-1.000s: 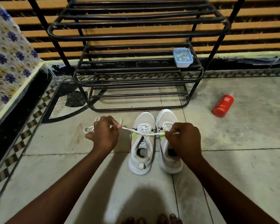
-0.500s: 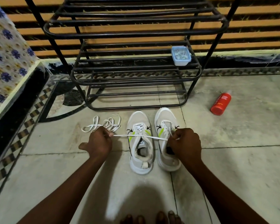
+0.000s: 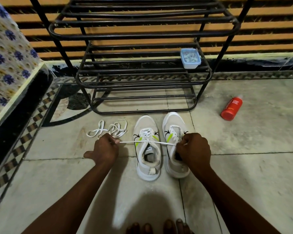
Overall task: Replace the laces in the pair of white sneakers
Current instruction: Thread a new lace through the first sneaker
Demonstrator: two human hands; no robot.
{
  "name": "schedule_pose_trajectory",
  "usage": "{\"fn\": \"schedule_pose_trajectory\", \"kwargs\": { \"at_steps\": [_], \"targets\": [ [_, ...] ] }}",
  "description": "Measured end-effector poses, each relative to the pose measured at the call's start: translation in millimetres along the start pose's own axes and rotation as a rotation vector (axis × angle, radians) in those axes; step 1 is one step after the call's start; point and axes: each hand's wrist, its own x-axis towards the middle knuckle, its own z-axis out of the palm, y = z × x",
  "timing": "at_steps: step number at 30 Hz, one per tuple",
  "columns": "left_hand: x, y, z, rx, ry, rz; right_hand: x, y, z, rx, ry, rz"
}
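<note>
- Shoe rack point(image 3: 142, 31): black metal, behind the work. No writing.
- Pair of white sneakers, side by side on the floor tiles point(image 3: 243, 174) just in front of the rack, toes away from me. The left sneaker point(image 3: 148, 159) has lacing low on its tongue. The right sneaker point(image 3: 173, 122) shows bare eyelets. Both have lime stripes and black marks, but no brand is readable and the tongue label is too small.
- Left hand point(image 3: 105, 149): thumb and forefinger pinch the lace.
- Right hand point(image 3: 194, 149): fingers curled, pinching the other end over the right sneaker's eyelets.
- Red bottle point(image 3: 231, 108): lying well off to the right. It reads "FOAM BODY WASH".
- Blue tub point(image 3: 190, 58): on the rack. Its contents are unclear.
- Lace point(image 3: 147, 142): taut between my hands, crossing the left sneaker. Its slack point(image 3: 108, 130) is heaped left of the shoes.
- Step, as I judge it: straightening the lace for the right sneaker.
- Next: the tip goes into a bottom eyelet, which calls for a fine pinch near the tip.
</note>
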Motion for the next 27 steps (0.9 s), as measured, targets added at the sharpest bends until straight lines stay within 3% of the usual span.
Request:
{"fn": "schedule_pose_trajectory", "kwargs": {
  "at_steps": [5, 8, 11, 13, 16, 18, 21, 27],
  "targets": [
    [0.3, 0.7, -3.8, -0.048, -0.042, 0.004, -1.1, -2.4, -2.8, 0.011, -0.005, -0.016],
    [3.0, -3.9, -12.3, -0.127, -0.175, 0.150, 2.7, -3.9, -13.4, 0.024, -0.036, -0.022],
    [-4.9, -3.8, -24.1, 0.023, -0.171, 0.254, 5.9, -6.8, -29.5, -0.008, -0.195, -0.133],
    [-14.1, 6.0, -36.9, -0.213, -0.311, 0.201, 5.7, -10.1, -36.4, 0.029, -0.329, -0.223],
    [-28.5, 27.4, -55.1, -0.751, -0.515, 0.121, 0.4, -18.0, -42.0, 0.332, -0.461, -0.311],
    [-37.3, 39.2, -60.1, -0.814, -0.583, 0.193, -1.1, -22.9, -40.0, 0.521, -0.480, -0.359],
    [-49.6, 52.9, -55.7, -0.963, -0.630, 0.255, 1.1, -31.3, -27.6, 0.806, -0.515, -0.279],
    [-52.9, 67.1, -44.6, -0.972, -0.484, 0.360, 5.5, -42.6, -3.8, 1.046, -0.451, -0.158]
  ]
}}
